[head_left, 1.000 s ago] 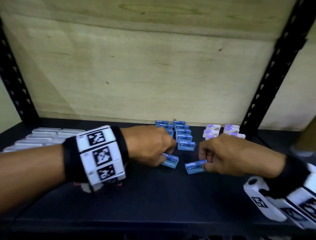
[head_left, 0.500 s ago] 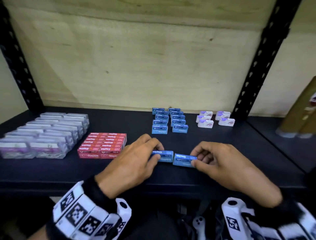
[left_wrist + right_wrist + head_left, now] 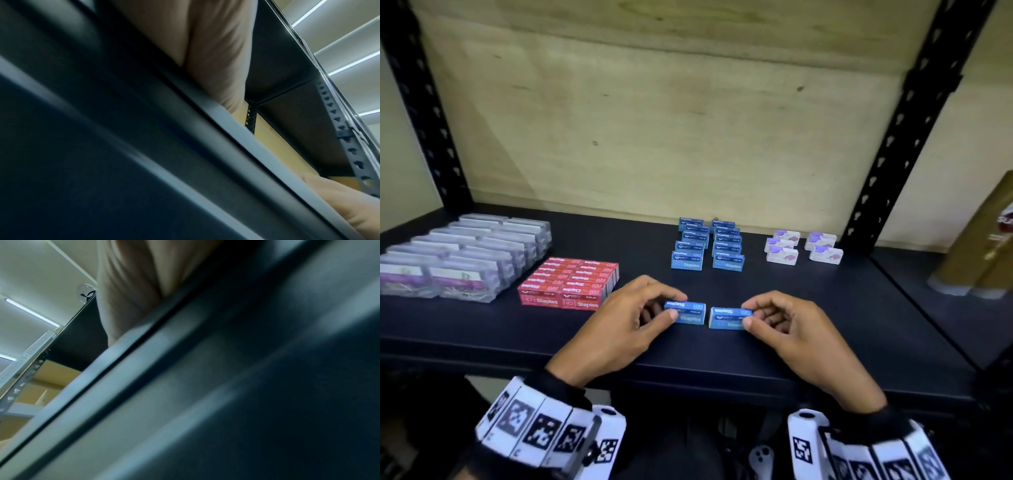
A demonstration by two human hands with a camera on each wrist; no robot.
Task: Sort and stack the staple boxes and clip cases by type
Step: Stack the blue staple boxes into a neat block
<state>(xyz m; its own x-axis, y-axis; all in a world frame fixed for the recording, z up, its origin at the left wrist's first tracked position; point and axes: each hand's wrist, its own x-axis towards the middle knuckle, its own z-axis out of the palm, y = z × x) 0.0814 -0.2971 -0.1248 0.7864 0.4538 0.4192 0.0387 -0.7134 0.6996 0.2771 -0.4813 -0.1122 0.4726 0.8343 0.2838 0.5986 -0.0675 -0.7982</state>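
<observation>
A: Nearest the shelf (image 3: 482,339) edge, what's in hand?

B: The left hand (image 3: 619,322) pinches one blue staple box (image 3: 686,312) by its end between thumb and fingers; the right hand (image 3: 791,329) pinches a second blue box (image 3: 729,318) the same way. Both boxes sit on the shelf, side by side with a small gap. The wrist views show only the shelf lip and blurred palm.

A: And further back?

B: To the left a red staple block (image 3: 571,284), packed tight, and beyond it the clear clip cases (image 3: 458,260) in rows. Behind the hands two columns of blue boxes (image 3: 707,245), and at the far right the white and purple boxes (image 3: 803,248), five loosely grouped.

A: So how far along?

B: Mostly sorted, I'd judge. These two blue boxes aren't yet with their columns.

A: Changed from half a second ago?

B: The two boxes touched end to end then; now they're parted. A second ago both hands were up by the blue columns, boxes tilted in the fingers.
</observation>
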